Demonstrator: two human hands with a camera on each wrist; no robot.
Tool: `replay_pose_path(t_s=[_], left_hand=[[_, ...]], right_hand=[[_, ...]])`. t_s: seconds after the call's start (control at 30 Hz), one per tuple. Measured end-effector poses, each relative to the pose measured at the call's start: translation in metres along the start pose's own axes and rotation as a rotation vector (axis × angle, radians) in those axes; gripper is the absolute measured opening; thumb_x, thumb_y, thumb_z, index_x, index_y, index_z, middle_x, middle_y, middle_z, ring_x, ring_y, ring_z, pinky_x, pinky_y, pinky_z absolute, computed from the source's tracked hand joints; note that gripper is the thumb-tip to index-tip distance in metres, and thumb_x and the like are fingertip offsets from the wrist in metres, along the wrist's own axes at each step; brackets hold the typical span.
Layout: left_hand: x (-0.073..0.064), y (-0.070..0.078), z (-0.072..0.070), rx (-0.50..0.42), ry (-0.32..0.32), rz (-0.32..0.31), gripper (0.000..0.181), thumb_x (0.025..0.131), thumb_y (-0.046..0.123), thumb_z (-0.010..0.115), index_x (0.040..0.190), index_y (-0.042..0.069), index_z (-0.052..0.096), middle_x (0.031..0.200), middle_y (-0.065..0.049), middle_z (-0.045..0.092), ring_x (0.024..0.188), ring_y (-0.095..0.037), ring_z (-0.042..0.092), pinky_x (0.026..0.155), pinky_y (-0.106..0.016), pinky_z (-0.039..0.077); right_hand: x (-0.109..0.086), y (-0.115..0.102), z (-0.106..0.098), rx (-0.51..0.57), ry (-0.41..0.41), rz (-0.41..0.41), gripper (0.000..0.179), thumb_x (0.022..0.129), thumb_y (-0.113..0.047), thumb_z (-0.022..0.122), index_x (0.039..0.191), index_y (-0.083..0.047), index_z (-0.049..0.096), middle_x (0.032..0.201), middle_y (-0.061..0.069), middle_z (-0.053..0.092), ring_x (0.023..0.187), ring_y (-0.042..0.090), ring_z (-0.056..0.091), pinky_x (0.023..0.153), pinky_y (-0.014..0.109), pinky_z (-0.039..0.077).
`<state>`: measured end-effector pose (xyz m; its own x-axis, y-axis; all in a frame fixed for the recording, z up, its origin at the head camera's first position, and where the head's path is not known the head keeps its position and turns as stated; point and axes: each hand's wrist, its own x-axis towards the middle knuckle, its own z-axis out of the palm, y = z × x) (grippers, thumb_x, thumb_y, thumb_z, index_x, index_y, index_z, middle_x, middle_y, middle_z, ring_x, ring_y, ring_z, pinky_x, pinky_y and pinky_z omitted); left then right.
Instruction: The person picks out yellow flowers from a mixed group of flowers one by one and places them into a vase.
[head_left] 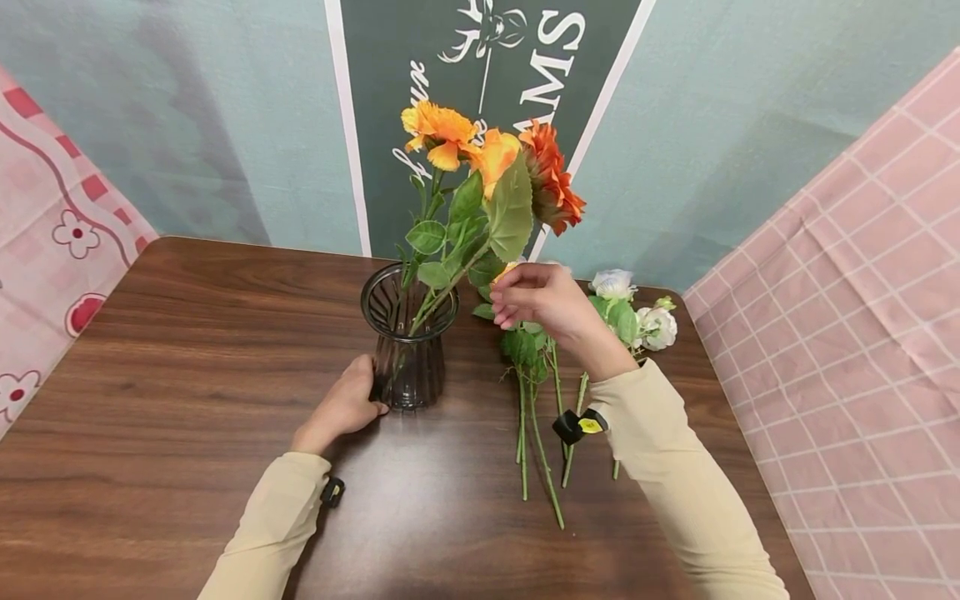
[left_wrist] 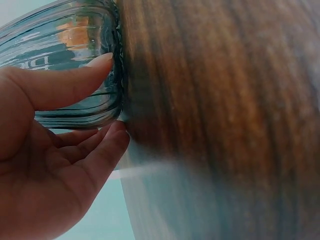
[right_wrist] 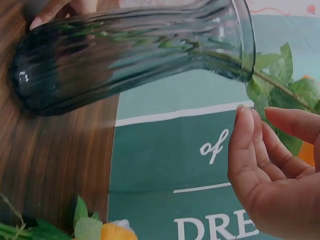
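A dark, ribbed glass vase (head_left: pixel 409 371) stands upright on the table, holding yellow-orange flowers (head_left: pixel 444 133) and a red-orange flower (head_left: pixel 553 185) with green leaves. Low on the vase's left side, my left hand (head_left: pixel 348 402) grips it; thumb and fingers lie on either side of the base in the left wrist view. To the right of the rim is my right hand (head_left: pixel 546 304), fingers loosely bent. In the right wrist view, a small gap shows between thumb and fingertips, with nothing held there. A stem (right_wrist: pixel 282 89) passes just beyond those fingertips.
Right of the vase, under and beside my right forearm, lie several stems (head_left: pixel 536 433) with leaves. White flowers (head_left: pixel 656 327) are at their far right end. A printed cloth (head_left: pixel 277 125) hangs behind the wooden table (head_left: pixel 187 358); a pink checked cloth (head_left: pixel 862 292) flanks the right.
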<state>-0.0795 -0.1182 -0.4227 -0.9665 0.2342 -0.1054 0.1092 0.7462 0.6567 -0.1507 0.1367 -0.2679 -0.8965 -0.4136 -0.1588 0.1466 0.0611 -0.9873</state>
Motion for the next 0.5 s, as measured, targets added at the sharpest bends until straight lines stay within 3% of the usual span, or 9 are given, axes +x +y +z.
replay_pose_path(t_s=[0.5], left_hand=[[0.000, 0.000, 0.000, 0.007, -0.004, -0.007, 0.050, 0.072, 0.001, 0.069, 0.110, -0.011, 0.038, 0.108, -0.026, 0.045, 0.108, -0.041, 0.044, 0.093, -0.049, 0.036]], right_hand=[[-0.013, 0.027, -0.035, 0.005, 0.057, 0.024, 0.010, 0.085, 0.009, 0.048, 0.093, 0.013, 0.054, 0.076, 0.012, 0.063, 0.062, 0.019, 0.062, 0.061, 0.032, 0.054]])
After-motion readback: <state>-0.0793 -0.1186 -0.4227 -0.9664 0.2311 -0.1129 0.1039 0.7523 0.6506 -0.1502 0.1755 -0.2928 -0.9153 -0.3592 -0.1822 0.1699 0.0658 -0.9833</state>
